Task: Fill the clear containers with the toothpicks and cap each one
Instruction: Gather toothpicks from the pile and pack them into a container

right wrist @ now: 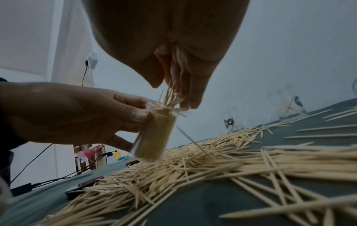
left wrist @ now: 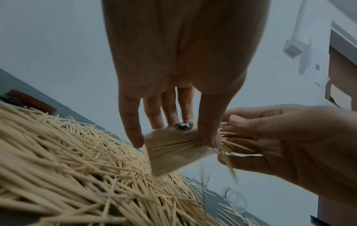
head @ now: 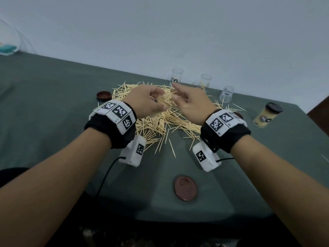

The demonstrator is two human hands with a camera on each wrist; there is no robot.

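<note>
My left hand [head: 148, 100] grips the nearly full clear plastic container [right wrist: 154, 136], mouth tilted toward my right hand [head: 191, 104], whose fingers [right wrist: 190, 91] pinch pale wooden toothpicks [right wrist: 172, 97] into it

The head camera looks forward and down over the tabletop [head: 53, 97]. Each wrist camera sits low and close, looking along its hand. All three share the toothpick pile [head: 156, 122] and filled container [left wrist: 173, 151].

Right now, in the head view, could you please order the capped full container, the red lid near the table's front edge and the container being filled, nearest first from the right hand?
1. Container being filled, beside the right hand, held in the left hand.
2. Capped full container, far right.
3. Red lid, front edge.
</note>
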